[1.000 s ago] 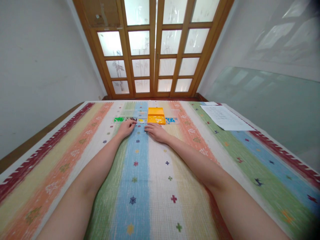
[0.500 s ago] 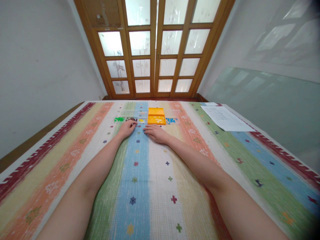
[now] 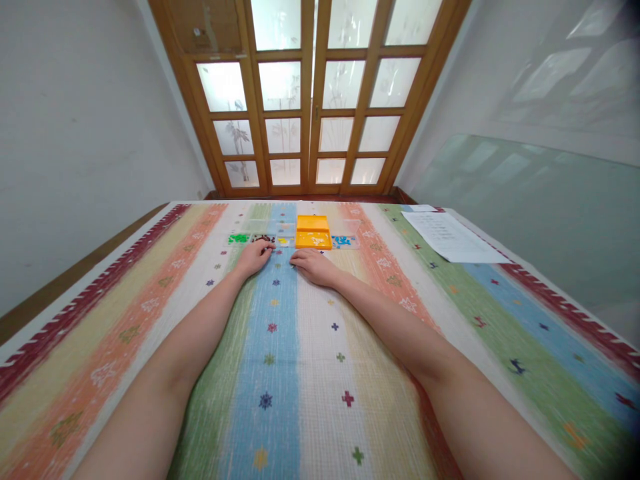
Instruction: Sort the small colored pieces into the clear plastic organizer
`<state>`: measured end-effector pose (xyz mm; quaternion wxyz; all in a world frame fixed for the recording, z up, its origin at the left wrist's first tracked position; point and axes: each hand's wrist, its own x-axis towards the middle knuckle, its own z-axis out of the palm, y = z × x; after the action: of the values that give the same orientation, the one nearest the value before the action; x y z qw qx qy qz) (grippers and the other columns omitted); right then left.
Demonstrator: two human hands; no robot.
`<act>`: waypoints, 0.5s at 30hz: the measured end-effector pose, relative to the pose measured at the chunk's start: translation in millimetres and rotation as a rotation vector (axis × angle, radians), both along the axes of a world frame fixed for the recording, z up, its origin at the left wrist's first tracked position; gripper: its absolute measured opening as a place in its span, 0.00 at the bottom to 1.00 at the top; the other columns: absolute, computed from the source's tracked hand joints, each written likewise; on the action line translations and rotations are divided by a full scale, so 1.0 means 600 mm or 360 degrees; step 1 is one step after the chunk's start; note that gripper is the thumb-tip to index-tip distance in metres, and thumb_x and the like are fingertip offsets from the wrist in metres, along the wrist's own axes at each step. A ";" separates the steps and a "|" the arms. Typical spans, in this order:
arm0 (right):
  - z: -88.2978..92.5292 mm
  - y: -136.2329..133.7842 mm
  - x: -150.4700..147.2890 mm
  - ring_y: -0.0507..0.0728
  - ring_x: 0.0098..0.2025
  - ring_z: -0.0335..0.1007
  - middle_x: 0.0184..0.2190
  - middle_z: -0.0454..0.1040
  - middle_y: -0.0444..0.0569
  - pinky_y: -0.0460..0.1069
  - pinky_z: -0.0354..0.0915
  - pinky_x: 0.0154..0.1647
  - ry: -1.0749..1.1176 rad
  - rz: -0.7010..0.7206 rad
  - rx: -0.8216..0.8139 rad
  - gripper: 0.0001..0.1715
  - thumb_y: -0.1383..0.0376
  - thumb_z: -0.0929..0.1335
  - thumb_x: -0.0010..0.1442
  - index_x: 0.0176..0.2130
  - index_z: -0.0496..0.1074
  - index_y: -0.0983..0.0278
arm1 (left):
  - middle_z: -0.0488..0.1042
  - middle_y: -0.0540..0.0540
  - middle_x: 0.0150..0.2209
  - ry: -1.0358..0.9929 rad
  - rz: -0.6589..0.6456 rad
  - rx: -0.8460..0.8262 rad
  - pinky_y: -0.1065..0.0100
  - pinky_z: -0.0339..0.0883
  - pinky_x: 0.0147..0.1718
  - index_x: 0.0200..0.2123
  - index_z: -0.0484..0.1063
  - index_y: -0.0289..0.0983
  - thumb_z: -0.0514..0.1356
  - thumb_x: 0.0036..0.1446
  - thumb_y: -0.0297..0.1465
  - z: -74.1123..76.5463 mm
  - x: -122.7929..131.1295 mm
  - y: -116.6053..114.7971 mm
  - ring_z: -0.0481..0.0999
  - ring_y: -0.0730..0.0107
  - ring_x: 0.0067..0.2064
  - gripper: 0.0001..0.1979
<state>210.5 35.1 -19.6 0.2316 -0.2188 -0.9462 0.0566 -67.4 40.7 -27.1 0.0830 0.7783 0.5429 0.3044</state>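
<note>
My left hand (image 3: 256,257) rests on the cloth with its fingers closed, just in front of a clear box of dark brown bits (image 3: 263,239). What its fingertips hold, if anything, is too small to make out. Across a narrow gap, my right hand (image 3: 315,265) lies before an open orange case (image 3: 314,245) with small pale pieces inside. Its fingers are drawn together, and a tiny dark spot shows at the tips. Small clear boxes of green bits (image 3: 239,238), yellow bits (image 3: 284,242) and blue bits (image 3: 343,241) line up beside the case.
A striped tablecloth (image 3: 270,373) covers the table. Printed paper sheets (image 3: 453,237) lie at the right edge. Beyond the table stand wooden doors with glass panes (image 3: 310,120), and a glass panel (image 3: 525,193) leans by the right wall.
The fingers of my right hand have drawn in from a more stretched position, slightly to the right. My left hand looks unmoved.
</note>
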 end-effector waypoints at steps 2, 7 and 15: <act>-0.002 0.002 0.001 0.60 0.58 0.71 0.54 0.77 0.53 0.59 0.63 0.63 0.0006 -0.0005 0.0002 0.19 0.69 0.64 0.70 0.55 0.78 0.59 | 0.81 0.44 0.47 0.0000 -0.0001 -0.0003 0.57 0.71 0.53 0.47 0.80 0.41 0.55 0.64 0.34 0.000 0.000 0.000 0.78 0.59 0.50 0.15; -0.001 0.010 0.006 0.61 0.58 0.70 0.56 0.76 0.54 0.58 0.62 0.62 0.0046 -0.0054 0.0021 0.20 0.69 0.64 0.70 0.57 0.77 0.61 | 0.80 0.44 0.48 -0.0001 -0.0012 0.0012 0.57 0.70 0.53 0.47 0.80 0.41 0.55 0.64 0.33 -0.001 -0.001 0.000 0.78 0.58 0.50 0.15; 0.012 0.059 0.068 0.63 0.60 0.68 0.58 0.75 0.55 0.59 0.60 0.64 0.0475 -0.0672 -0.0026 0.22 0.69 0.62 0.68 0.56 0.77 0.62 | 0.80 0.45 0.48 -0.0021 -0.0032 -0.0006 0.57 0.70 0.53 0.47 0.80 0.41 0.55 0.64 0.34 0.001 -0.002 0.000 0.78 0.59 0.49 0.15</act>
<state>251.1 70.6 -12.5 0.3735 -0.4025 -0.8345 0.0464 -68.5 40.4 -26.8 0.0909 0.7816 0.5350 0.3077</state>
